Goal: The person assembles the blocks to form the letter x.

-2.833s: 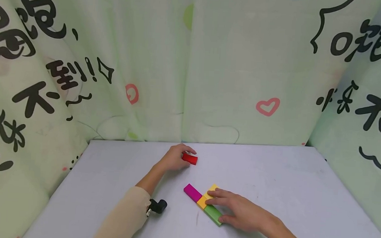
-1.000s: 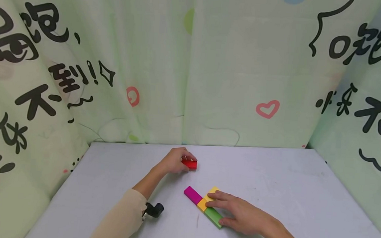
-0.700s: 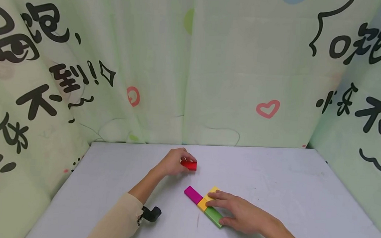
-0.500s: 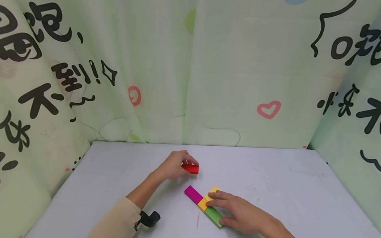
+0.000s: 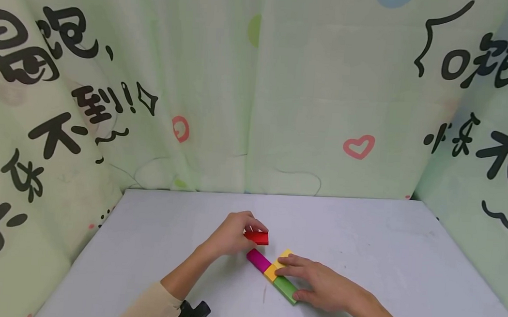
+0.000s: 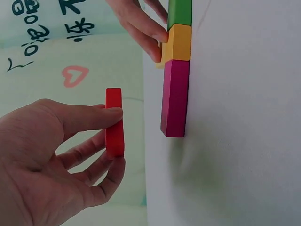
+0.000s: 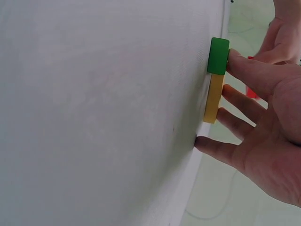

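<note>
My left hand (image 5: 234, 235) pinches a red block (image 5: 260, 238) between thumb and fingers. It is held off the table, just behind the far end of a magenta block (image 5: 258, 259). In a row with that block lie an orange-yellow piece (image 5: 270, 273) and a green block (image 5: 285, 290). A yellow stretch (image 5: 284, 254) juts out sideways from the middle; whether it is a separate block I cannot tell. My right hand (image 5: 325, 284) rests on these blocks, thumb on the green one and fingertips on the yellow, fingers extended. In the right wrist view, one fingertip touches the table.
The white table (image 5: 362, 242) carries the blocks near its middle. A pale green printed curtain (image 5: 300, 108) stands behind it and at both sides. A black wrist camera (image 5: 195, 313) sticks out beside the left sleeve (image 5: 153, 307).
My left hand has carried the red block nearer, from the back of the table toward the magenta block. The right hand and the blocks under it have stayed in place.
</note>
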`<move>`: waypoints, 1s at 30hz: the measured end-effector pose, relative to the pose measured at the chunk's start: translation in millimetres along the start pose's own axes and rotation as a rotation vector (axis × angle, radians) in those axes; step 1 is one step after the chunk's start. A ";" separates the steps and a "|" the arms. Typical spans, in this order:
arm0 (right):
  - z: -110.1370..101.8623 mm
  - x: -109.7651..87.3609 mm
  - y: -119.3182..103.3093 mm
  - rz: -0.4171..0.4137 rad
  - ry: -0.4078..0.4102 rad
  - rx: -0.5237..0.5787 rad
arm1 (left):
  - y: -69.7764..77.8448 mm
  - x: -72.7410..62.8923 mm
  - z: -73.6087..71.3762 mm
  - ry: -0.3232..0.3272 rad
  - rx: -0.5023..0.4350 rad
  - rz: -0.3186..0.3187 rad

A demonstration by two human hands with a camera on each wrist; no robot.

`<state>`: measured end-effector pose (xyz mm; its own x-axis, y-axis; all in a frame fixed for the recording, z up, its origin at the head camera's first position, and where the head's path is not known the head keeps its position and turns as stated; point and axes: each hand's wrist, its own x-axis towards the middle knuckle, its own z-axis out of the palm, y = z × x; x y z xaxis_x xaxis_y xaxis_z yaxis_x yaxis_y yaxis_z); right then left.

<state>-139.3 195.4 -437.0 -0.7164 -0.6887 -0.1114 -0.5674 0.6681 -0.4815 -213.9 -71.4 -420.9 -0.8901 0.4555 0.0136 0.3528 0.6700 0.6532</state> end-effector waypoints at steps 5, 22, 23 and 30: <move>-0.3 0.8 -0.1 0.009 -0.003 -0.005 | 4.2 -7.4 0.8 0.013 -0.013 -0.009; -1.2 1.5 0.0 -0.032 0.040 -0.016 | 15.2 -31.4 9.0 0.005 -0.016 0.006; -1.3 1.5 -0.2 -0.036 0.043 -0.017 | 15.5 -32.9 10.1 0.005 -0.013 0.009; -1.5 2.7 0.1 -0.040 0.043 -0.019 | 14.9 -45.2 14.9 0.021 -0.001 0.008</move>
<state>-141.9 194.1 -436.0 -0.7096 -0.7024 -0.0548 -0.6029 0.6457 -0.4686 -164.1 -73.3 -423.0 -0.8929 0.4489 0.0347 0.3599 0.6653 0.6541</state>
